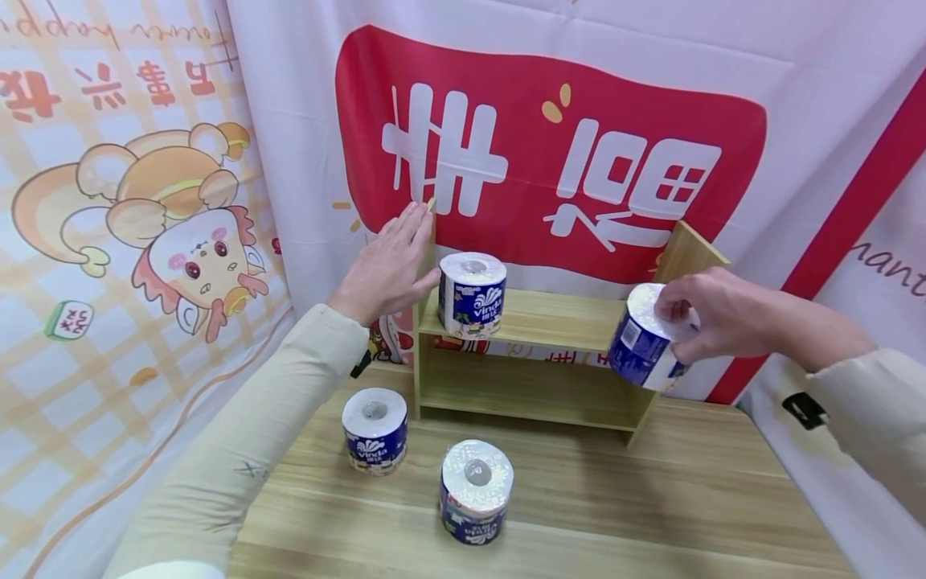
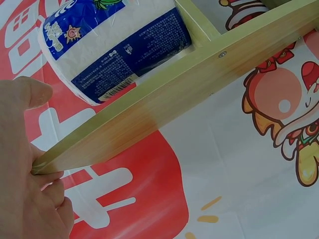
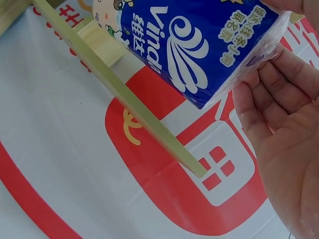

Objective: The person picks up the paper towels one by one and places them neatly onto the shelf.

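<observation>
My right hand [image 1: 723, 314] pinches a wrapped toilet roll [image 1: 640, 354] by its top end, fingers and thumb at the plastic. This blue-and-white roll is tilted and overlaps the right end of the wooden shelf unit [image 1: 550, 314]. My left hand [image 1: 387, 261] has its fingers straight and rests at the top of the left side panel [image 2: 124, 117], thumb apart on the inner side. Another toilet roll [image 1: 472, 301] stands upright on the upper shelf, close to that panel.
Two more toilet rolls stand on the wooden table [image 1: 615, 515]: one [image 1: 376, 446] at the front left of the unit, one [image 1: 475, 507] nearer me. A printed white-and-red cloth [image 1: 550, 72] hangs behind, with a checked cartoon cloth [image 1: 108, 265] at left.
</observation>
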A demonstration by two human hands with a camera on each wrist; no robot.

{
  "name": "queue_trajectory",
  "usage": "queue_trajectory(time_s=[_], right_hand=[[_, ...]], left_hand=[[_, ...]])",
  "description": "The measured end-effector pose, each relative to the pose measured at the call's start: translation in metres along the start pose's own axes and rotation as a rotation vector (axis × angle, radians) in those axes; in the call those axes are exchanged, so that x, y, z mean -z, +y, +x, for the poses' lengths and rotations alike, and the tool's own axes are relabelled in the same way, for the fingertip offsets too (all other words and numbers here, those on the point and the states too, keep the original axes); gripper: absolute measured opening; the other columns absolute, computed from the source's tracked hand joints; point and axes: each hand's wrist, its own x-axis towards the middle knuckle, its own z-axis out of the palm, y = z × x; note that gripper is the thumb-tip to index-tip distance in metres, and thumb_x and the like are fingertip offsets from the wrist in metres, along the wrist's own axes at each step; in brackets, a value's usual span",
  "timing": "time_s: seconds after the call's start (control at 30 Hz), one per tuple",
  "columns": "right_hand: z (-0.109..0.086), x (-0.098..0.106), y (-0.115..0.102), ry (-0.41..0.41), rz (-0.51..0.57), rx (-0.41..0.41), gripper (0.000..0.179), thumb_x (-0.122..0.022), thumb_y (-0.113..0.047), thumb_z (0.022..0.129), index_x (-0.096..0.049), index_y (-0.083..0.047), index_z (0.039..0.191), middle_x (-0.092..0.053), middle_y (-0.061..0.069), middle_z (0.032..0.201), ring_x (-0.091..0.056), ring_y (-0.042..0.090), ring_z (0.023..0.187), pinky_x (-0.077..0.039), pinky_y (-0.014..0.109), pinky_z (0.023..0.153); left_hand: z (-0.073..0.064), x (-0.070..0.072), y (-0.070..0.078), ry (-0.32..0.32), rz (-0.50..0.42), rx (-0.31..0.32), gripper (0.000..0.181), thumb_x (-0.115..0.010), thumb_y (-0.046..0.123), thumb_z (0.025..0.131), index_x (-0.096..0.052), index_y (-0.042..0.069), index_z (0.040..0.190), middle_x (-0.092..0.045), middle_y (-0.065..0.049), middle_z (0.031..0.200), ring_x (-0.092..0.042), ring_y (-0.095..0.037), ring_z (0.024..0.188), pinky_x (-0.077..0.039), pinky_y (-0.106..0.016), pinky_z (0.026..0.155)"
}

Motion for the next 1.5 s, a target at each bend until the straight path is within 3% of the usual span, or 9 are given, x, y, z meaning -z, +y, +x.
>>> queue_trajectory(time_s=[0.7, 1.5], right_hand=[[0.012, 0.004, 0.009, 0.019, 0.01, -0.033, 0.05, -0.093, -0.022, 0.076, -0.073, -0.011, 0.12, -0.071, 0.007, 0.116, -0.064, 0.026, 0.108, -0.068, 0.045, 0.079], [0.025, 0.008, 0.021, 0.018, 0.0, -0.058, 0.053, -0.094, -0.022, 0.078, -0.073, -0.006, 0.124, -0.072, 0.01, 0.117, -0.066, 0.027, 0.107, -0.067, 0.051, 0.083]], left_hand=[[0.0, 0.001, 0.0, -0.006, -0.013, 0.007, 0.087, -0.055, 0.044, 0.103, -0.017, 0.0, 0.168, -0.015, -0.019, 0.178, -0.012, -0.036, 0.167, -0.018, -0.048, 0.136], [0.0, 0.0, 0.0, -0.003, -0.006, 0.003, 0.087, -0.056, 0.043, 0.103, -0.016, 0.0, 0.168, -0.016, -0.019, 0.178, -0.013, -0.036, 0.167, -0.018, -0.048, 0.136]])
